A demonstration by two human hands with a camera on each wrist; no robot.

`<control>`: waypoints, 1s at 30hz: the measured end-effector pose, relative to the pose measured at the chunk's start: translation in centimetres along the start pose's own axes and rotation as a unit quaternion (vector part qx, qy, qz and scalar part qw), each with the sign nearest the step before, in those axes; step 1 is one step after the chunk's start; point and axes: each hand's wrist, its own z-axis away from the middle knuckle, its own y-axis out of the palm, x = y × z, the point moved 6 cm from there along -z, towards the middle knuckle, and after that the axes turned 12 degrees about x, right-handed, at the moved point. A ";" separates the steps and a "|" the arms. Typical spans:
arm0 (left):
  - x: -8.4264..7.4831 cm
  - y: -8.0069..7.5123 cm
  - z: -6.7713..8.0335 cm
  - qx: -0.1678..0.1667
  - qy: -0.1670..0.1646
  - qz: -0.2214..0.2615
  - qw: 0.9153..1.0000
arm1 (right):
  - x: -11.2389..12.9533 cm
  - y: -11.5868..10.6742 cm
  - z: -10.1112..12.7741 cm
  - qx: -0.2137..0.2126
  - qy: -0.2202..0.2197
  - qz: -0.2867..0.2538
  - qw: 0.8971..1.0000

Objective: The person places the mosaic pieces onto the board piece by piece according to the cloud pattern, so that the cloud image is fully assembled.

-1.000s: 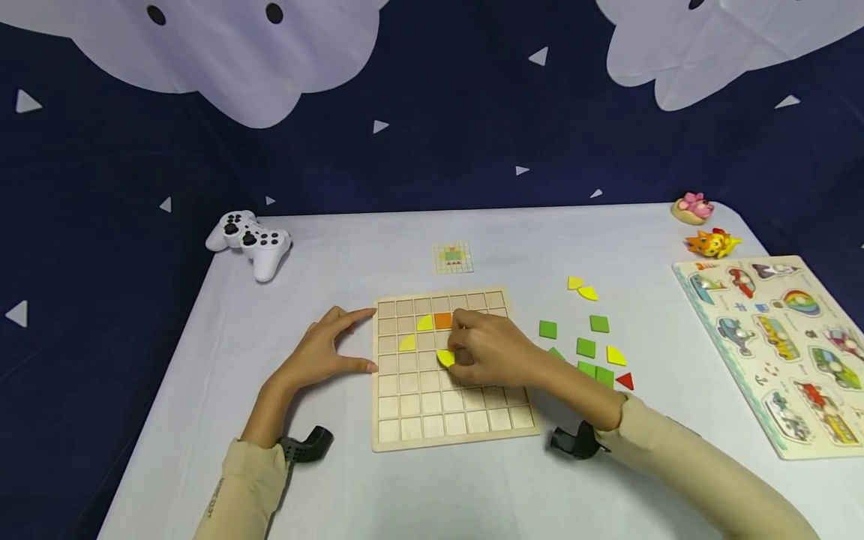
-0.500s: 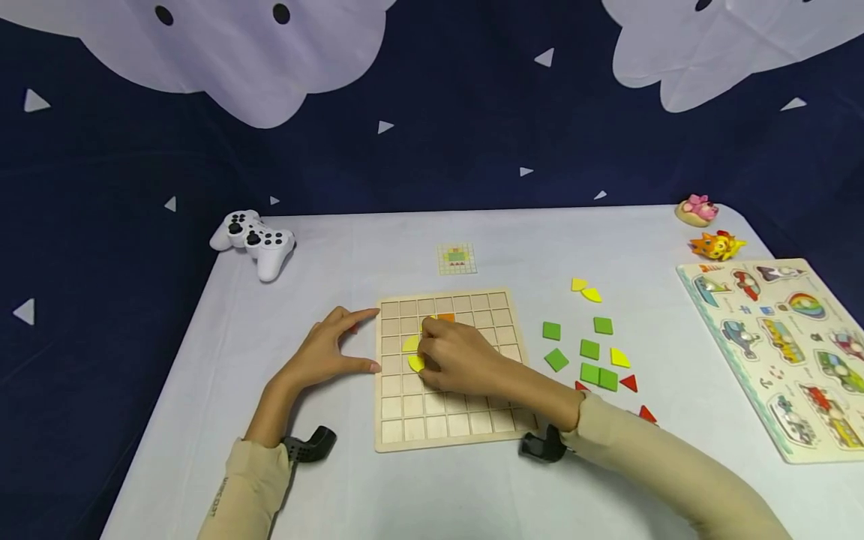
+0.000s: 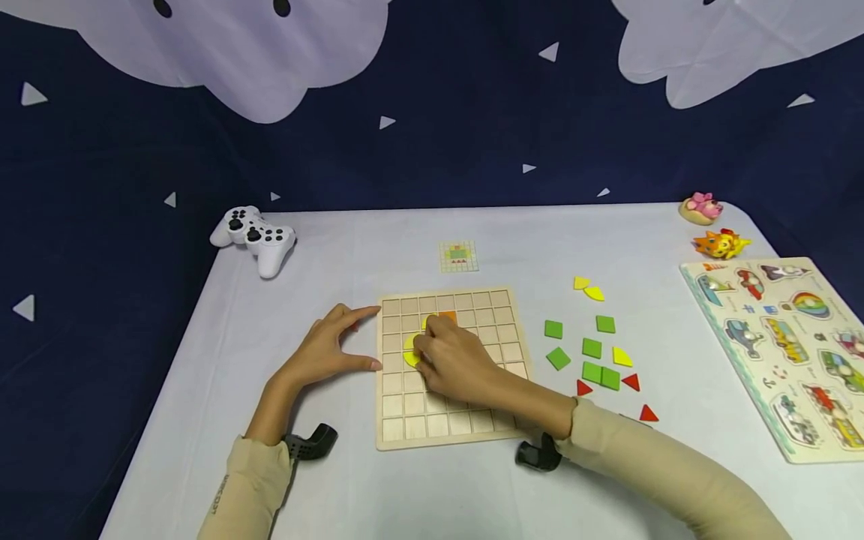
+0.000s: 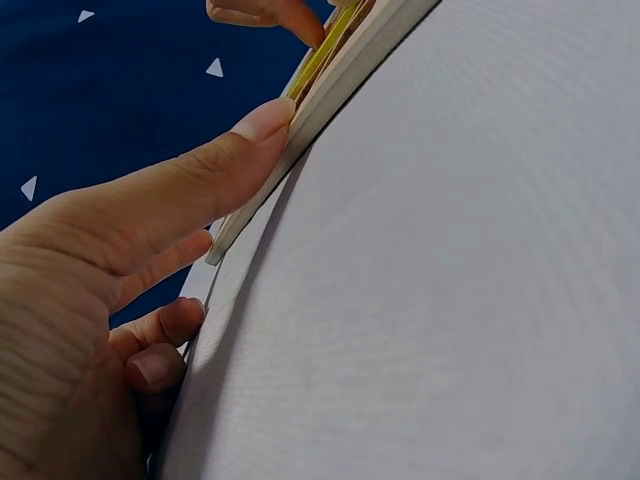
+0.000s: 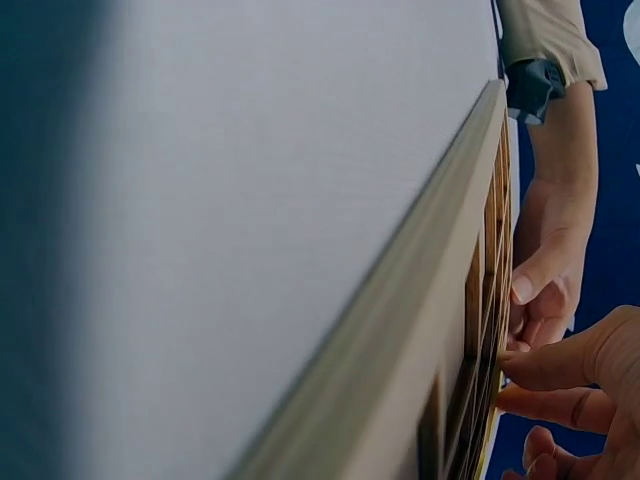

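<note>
My left hand [image 3: 322,351] braces the left edge of a wooden grid board [image 3: 432,427], thumb and forefinger spread wide and touching its frame. In the left wrist view the left thumb [image 4: 215,165] lies against the board's rim. Over the grid, my right hand [image 3: 462,367] pinches a yellow quarter-circle tile [image 3: 411,359], its fingertips down at the cells and partly covering it. Another yellow quarter-circle [image 3: 409,341] sits directly above, the two together looking like a half disc. Behind the knuckles are an orange square tile [image 3: 448,318] and a partly hidden yellow tile [image 3: 425,322].
Right of the board lie several green square tiles [image 3: 592,348], red triangles [image 3: 649,413] and yellow tiles [image 3: 622,357]. A small pattern card [image 3: 458,256] is behind the board. A white game controller [image 3: 255,238], toy figures [image 3: 721,244] and a picture puzzle [image 3: 783,345] sit farther out.
My right hand has carried the yellow quarter-circle left across the grid and brought it below the other yellow tile. The left hand keeps its place at the board's edge.
</note>
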 end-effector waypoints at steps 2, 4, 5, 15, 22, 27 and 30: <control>-0.1 0.0 -0.1 0.000 0.003 -0.001 1.000 | 0.0 -0.1 0.1 -0.002 0.008 0.013 1.000; -0.2 0.0 -0.1 0.000 0.004 -0.001 1.000 | 0.0 -0.1 0.1 -0.002 0.010 0.018 1.000; -0.2 -0.1 -0.1 -0.001 0.005 -0.001 1.000 | 0.0 -0.2 0.1 -0.002 0.010 0.020 1.000; 0.0 0.1 0.0 -0.001 0.000 -0.006 1.000 | -0.8 -1.1 1.1 0.007 0.017 -0.045 0.999; -0.1 0.3 -0.2 -0.002 0.003 -0.007 1.000 | -3.5 -2.4 3.3 -0.021 0.048 -0.067 0.996; 0.0 0.3 -0.2 -0.002 -0.003 -0.009 1.000 | -5.8 -3.8 5.2 -0.032 0.078 -0.068 0.994; 0.1 0.3 -0.1 -0.003 -0.007 -0.011 1.000 | -7.6 -4.9 6.2 -0.043 0.099 -0.060 0.992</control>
